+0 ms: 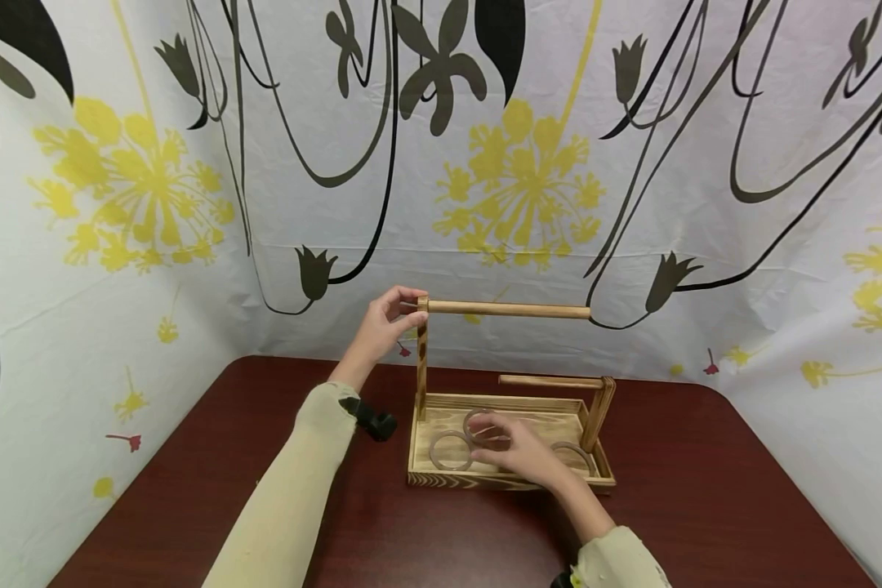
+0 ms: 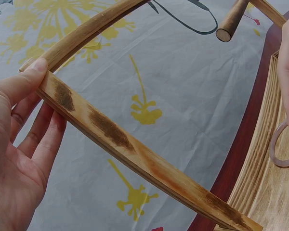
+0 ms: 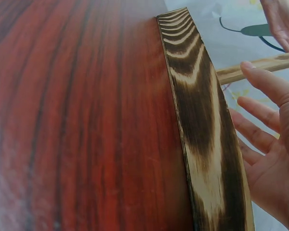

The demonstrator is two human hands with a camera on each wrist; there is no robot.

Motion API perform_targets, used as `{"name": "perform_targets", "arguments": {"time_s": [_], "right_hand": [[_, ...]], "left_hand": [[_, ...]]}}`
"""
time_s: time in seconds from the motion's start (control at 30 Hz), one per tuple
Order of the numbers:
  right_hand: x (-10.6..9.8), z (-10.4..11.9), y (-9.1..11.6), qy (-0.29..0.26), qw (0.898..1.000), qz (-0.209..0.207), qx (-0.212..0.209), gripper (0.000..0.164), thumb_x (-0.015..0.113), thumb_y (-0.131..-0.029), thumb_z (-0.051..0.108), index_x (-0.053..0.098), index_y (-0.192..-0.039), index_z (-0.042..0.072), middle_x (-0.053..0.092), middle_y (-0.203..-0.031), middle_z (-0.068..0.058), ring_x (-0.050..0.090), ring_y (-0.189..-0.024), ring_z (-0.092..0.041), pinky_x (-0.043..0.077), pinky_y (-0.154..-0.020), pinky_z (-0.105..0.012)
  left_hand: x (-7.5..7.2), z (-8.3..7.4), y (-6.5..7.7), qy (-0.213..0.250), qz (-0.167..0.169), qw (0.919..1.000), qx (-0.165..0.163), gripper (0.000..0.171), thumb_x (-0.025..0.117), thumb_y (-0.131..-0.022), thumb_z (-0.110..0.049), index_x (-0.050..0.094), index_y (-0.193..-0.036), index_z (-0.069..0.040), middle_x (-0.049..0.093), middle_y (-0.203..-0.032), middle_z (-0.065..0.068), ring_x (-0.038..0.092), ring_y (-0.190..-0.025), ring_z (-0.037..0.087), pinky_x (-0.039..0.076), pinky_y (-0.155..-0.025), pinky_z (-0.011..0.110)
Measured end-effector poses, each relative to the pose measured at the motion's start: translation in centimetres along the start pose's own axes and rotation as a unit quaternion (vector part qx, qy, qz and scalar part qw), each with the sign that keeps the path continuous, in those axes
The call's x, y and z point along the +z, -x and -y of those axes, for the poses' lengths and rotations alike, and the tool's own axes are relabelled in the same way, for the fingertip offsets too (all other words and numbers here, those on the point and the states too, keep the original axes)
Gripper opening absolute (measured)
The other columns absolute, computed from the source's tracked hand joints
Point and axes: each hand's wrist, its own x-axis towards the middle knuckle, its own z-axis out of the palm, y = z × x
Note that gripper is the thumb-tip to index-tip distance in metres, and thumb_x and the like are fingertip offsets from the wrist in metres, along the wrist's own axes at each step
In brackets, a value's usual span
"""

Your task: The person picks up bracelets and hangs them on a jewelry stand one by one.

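A wooden tray (image 1: pixel 478 481) with a tall post (image 1: pixel 422 367) at its left end stands on the table. My left hand (image 1: pixel 393 322) grips the top of that post, thumb on one side and fingers behind, where a long round bar (image 1: pixel 510 309) juts right. Over the tray floor, my right hand (image 1: pixel 518 447) reaches in with loosely bent, parted fingers. Its fingertips are right at a clear ring (image 1: pixel 466 423). Another ring (image 1: pixel 431 450) lies just left of them, and a third ring (image 1: pixel 586 457) is at the tray's right, partly hidden by the hand.
At the tray's right end rises a shorter post (image 1: pixel 599 415), with a shorter bar (image 1: pixel 551 381) pointing left. Dark red tabletop (image 1: pixel 426 539) surrounds the tray. Behind hangs a white patterned curtain (image 1: pixel 382 220).
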Motion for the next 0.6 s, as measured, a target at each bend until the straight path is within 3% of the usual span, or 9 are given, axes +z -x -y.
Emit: {"name": "perform_targets", "arguments": {"time_s": [0.3, 0.6], "right_hand": [[0.31, -0.4, -0.25, 0.018, 1.0, 0.005, 0.008, 0.042, 0.075, -0.089, 0.011, 0.061, -0.126, -0.004, 0.066, -0.121, -0.023, 0.065, -0.111, -0.041, 0.053, -0.096, -0.053], [0.66, -0.67, -0.53, 0.056, 0.998, 0.004, 0.022, 0.041, 0.077, -0.088, 0.019, 0.064, -0.122, 0.001, 0.069, -0.116, -0.018, 0.068, -0.108, -0.035, 0.058, -0.091, -0.043]], "left_hand": [[-0.01, -0.1, 0.04, -0.002, -0.002, 1.0, -0.006, 0.03, 0.065, -0.095, -0.004, 0.059, -0.123, 0.005, 0.06, -0.125, 0.024, 0.062, -0.11, 0.04, 0.053, -0.086, 0.026], [-0.05, -0.02, -0.02, -0.008, 0.0, 0.9999, -0.007, 0.029, 0.065, -0.095, -0.004, 0.059, -0.123, 0.004, 0.06, -0.125, 0.024, 0.062, -0.11, 0.038, 0.052, -0.087, 0.029]]}}
